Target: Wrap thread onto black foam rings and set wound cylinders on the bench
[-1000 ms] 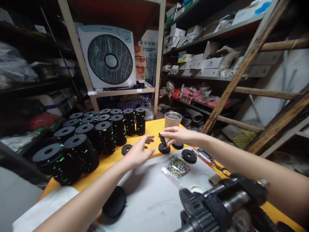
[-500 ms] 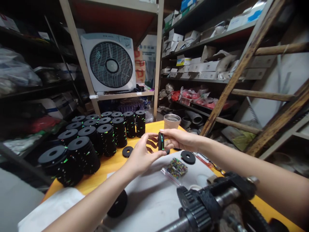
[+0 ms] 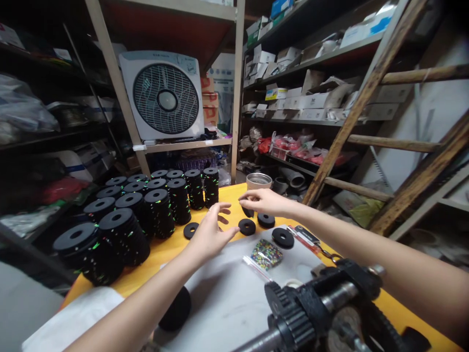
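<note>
My left hand (image 3: 210,230) hovers over the yellow table (image 3: 168,249) with its fingers spread and nothing in it. My right hand (image 3: 261,200) is just beyond it, fingers curled down and pinching a black disc (image 3: 248,212) by its edge. Loose black ring discs lie flat around the hands: one (image 3: 246,226) right below the right hand, another (image 3: 266,220) beside it, and a third (image 3: 282,237) on the grey sheet (image 3: 227,293). One more disc (image 3: 191,230) lies left of my left hand.
Several tall stacks of black discs with coloured flecks (image 3: 128,215) fill the table's left side. A metal cup (image 3: 258,181) stands at the far edge. A bag of coloured beads (image 3: 266,254), a geared machine (image 3: 315,303), a box fan (image 3: 164,98) and a wooden ladder (image 3: 351,117) surround me.
Half a second ago both hands held a disc upright between them. My left hand has let go and opened; my right hand has moved away toward the far edge with a disc.
</note>
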`<state>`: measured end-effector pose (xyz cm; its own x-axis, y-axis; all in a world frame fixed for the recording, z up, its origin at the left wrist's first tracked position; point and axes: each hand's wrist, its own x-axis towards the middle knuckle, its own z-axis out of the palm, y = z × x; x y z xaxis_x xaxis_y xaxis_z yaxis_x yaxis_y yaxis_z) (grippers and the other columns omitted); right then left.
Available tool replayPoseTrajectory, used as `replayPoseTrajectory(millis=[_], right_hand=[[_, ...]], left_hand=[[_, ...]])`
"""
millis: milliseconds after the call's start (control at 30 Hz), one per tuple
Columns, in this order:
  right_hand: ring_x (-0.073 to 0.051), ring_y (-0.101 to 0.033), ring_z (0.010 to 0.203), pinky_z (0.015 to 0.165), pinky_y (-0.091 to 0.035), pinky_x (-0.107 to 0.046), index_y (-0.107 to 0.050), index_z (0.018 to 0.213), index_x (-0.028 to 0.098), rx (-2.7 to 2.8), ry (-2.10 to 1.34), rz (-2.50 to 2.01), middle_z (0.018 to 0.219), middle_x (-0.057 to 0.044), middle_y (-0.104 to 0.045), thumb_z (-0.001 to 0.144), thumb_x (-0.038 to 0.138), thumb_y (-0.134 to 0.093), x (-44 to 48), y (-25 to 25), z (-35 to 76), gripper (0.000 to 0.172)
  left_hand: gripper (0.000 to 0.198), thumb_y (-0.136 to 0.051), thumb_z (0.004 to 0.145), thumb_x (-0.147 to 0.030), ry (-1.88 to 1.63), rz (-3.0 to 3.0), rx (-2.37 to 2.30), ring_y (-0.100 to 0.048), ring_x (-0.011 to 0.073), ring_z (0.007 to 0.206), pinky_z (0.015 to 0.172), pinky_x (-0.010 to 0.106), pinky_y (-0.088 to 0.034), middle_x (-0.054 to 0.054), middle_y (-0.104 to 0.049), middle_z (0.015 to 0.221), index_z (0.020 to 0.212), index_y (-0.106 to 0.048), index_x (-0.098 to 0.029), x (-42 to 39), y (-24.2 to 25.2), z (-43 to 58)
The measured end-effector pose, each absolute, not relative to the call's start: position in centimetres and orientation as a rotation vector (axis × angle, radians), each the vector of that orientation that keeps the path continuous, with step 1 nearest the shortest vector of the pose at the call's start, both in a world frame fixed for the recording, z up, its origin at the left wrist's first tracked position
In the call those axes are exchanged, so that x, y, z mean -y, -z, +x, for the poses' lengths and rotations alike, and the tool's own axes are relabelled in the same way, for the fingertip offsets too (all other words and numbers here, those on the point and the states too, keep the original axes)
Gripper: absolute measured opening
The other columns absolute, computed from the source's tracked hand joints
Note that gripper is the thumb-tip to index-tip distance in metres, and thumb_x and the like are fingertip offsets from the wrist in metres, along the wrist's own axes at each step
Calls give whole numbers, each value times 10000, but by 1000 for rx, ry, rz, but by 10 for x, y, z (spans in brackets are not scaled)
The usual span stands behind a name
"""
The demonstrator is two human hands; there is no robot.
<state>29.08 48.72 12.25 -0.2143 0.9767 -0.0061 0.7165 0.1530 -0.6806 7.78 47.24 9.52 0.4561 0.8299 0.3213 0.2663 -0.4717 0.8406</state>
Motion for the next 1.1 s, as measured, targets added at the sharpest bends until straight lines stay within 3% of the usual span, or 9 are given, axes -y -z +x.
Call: replayPoseTrajectory(millis=[200, 533, 800, 900, 1100], right_hand=[[-217, -626, 1027, 877, -536, -421, -602, 1182, 180, 2235, -417, -1899, 1222, -89, -609, 955, 331, -577, -504, -87, 292, 273], [-234, -602, 1084, 928, -505, -461, -596, 1198, 185, 2535, -291, -1953, 1257, -91, -593, 942, 310, -595, -493, -113, 346, 285], [-328, -589, 1086, 958, -471, -430, -717, 1127, 243, 2648, -572, -1676, 1141, -79, -663, 563, 90, -731, -447, -112, 361, 584], [-342, -578, 1105, 979, -455, -467, -692, 1182, 208, 2546, -644, -1613, 1195, -112, -636, 604, 124, -700, -438, -109, 361, 584], [-289, -555, 1232, 1040, -456, -421, -512, 1369, 194, 2250, -929, -1422, 1360, -114, -573, 856, 379, -603, -433, -129, 358, 552]], left_hand=[[367, -622, 780, -224, -884, 1981, -1004, -619, 252, 941, 696, 373, -516, 143, -598, 1164, 1135, -541, -178, -483, -78, 72], [285, -532, 848, -215, -780, 2003, -1000, -614, 256, 985, 806, 421, -504, 155, -622, 1168, 1123, -565, -149, -482, -78, 64], [228, -519, 857, -178, -745, 2017, -975, -611, 243, 987, 831, 414, -493, 137, -637, 1158, 1071, -594, -153, -477, -82, 64], [213, -520, 858, -172, -742, 2009, -964, -615, 242, 985, 837, 414, -494, 136, -642, 1154, 1053, -604, -154, -474, -84, 66], [204, -520, 871, -184, -760, 1978, -912, -615, 254, 1000, 868, 455, -491, 148, -642, 1162, 1052, -606, -147, -471, -87, 68]])
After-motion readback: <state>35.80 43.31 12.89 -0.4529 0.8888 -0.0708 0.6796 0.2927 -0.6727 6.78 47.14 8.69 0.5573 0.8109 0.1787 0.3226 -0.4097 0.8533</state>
